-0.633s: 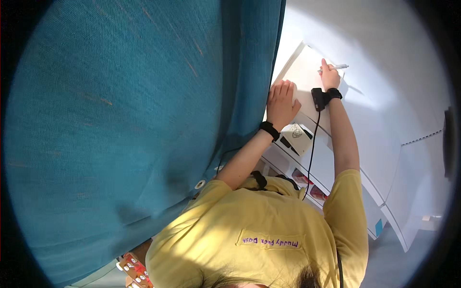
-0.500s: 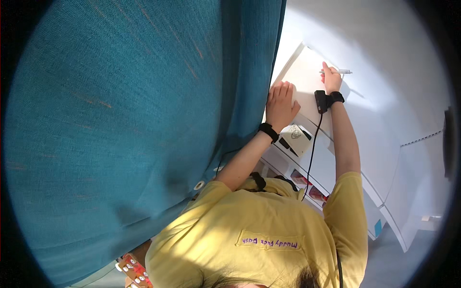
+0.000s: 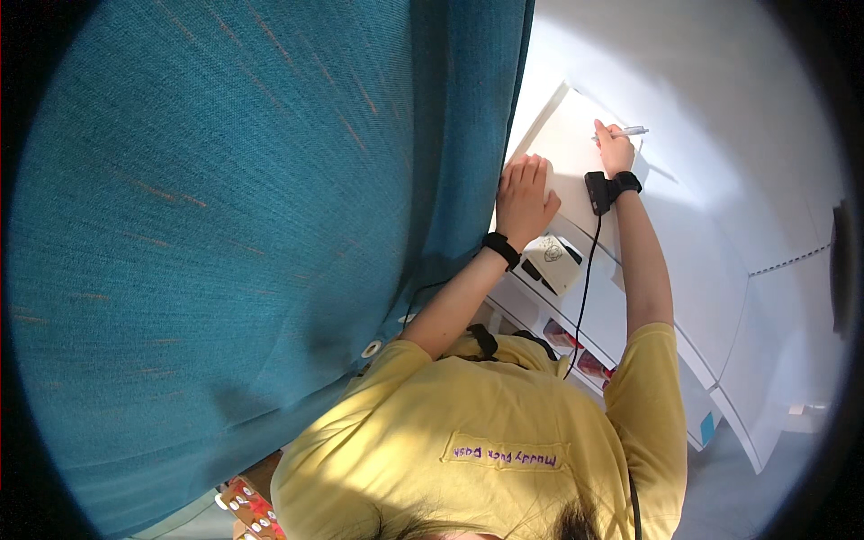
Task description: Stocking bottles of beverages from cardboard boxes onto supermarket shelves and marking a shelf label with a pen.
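Note:
An open notebook with pale pages (image 3: 576, 126) lies on the white desk. My right hand (image 3: 616, 151) rests over its right side, fingers closed round a slim white pen (image 3: 633, 131). The pen's tip points left, towards the page; I cannot tell whether it touches the paper. My left hand (image 3: 526, 200) lies flat on the notebook's lower left part, fingers stretched out and holding nothing. A black strap circles each wrist, and a small black box (image 3: 598, 193) with a cable sits at the right one.
A large blue curtain (image 3: 243, 198) hangs close along my left side. A cream card with a round emblem (image 3: 553, 263) lies near the desk's front edge. Red items (image 3: 591, 364) show on a shelf below. The black cable (image 3: 587, 283) runs down from my right wrist.
My right hand has shifted slightly left and down with the pen, which is tilted a little differently. The left hand has barely moved.

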Demonstrator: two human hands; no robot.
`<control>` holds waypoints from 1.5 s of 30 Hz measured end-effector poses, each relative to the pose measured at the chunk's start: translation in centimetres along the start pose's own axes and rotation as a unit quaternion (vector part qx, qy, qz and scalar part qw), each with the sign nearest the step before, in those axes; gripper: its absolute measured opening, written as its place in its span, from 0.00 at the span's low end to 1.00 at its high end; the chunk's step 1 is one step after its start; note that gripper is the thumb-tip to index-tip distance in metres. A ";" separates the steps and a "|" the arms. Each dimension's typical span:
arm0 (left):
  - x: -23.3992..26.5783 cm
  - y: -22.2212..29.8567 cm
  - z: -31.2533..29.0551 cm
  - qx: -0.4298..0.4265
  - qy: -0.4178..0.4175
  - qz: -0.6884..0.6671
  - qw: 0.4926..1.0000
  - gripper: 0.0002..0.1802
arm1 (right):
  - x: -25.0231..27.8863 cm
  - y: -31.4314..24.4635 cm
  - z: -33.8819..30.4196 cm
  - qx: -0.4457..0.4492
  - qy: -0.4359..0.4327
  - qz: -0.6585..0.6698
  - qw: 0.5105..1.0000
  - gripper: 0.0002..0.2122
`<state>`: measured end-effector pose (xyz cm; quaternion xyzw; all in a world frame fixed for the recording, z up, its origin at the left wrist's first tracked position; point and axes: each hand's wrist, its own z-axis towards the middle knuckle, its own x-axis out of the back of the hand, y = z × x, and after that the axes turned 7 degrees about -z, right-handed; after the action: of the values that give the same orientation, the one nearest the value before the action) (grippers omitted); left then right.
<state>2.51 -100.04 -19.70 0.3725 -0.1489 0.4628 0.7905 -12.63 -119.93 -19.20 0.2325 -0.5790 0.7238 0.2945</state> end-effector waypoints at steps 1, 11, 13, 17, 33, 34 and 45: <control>0.0 0.0 0.0 0.001 -0.002 -0.005 1.000 0.26 | 0.0 0.1 0.1 0.007 0.002 -0.013 1.000 0.20; -0.2 -0.2 0.0 -0.005 0.005 0.003 1.000 0.26 | 0.0 -0.3 0.0 0.009 0.002 -0.032 0.999 0.20; -0.2 -0.2 0.0 -0.005 0.002 0.004 1.000 0.26 | -0.1 -0.1 0.1 0.011 0.001 -0.046 0.999 0.20; -0.2 -0.2 -0.1 -0.005 0.001 0.008 1.000 0.26 | -0.1 -0.3 0.3 0.011 0.004 -0.069 0.998 0.20; -0.1 -0.1 -0.1 0.015 -0.030 0.008 0.999 0.27 | -0.3 -0.8 0.8 0.029 -0.018 -0.165 0.986 0.20; -0.1 -0.1 -0.1 0.014 -0.029 0.009 0.999 0.27 | -0.2 -0.8 0.7 0.030 -0.015 -0.165 0.986 0.19; -0.3 -0.3 -0.1 -0.006 -0.003 0.006 1.000 0.26 | -0.1 -0.9 -0.1 0.025 -0.005 -0.123 0.992 0.19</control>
<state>2.63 -100.26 -20.03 0.3681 -0.1569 0.4654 0.7895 -11.92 -119.70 -18.60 0.3129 -0.5289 0.6952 0.3729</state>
